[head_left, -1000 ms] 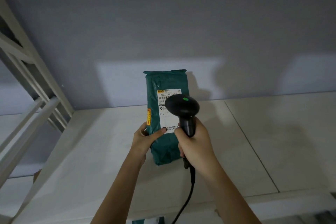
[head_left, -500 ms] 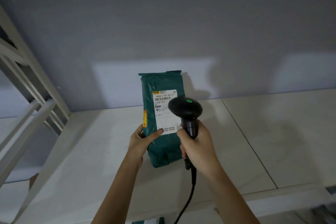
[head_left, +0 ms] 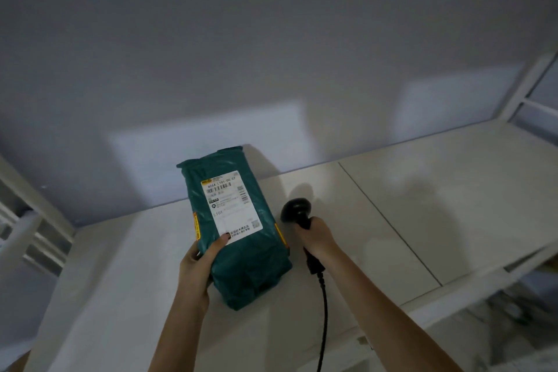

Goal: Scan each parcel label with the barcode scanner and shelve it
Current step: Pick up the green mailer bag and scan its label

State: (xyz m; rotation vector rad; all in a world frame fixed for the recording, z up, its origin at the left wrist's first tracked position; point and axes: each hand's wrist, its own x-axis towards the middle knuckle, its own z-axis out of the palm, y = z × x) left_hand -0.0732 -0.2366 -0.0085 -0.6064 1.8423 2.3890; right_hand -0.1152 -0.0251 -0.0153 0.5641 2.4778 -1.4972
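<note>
A dark green parcel [head_left: 241,254] in a plastic mailer stands tilted on the white shelf [head_left: 422,208]. Its white label [head_left: 231,204] faces me. My left hand [head_left: 197,266] grips the parcel's left side, thumb on the label's lower corner. My right hand [head_left: 317,240] holds the black barcode scanner [head_left: 297,211] just right of the parcel, clear of the label. The scanner's black cable [head_left: 324,311] hangs down along my right forearm.
The shelf's board seam [head_left: 389,220] runs diagonally to the right of the scanner. White shelf uprights stand at the left [head_left: 33,217] and far right [head_left: 525,84]. A grey wall [head_left: 271,54] closes the back.
The scanner has moved from in front of the label to the right of the parcel, and the label is now fully exposed. The view has swung left, tilting the parcel.
</note>
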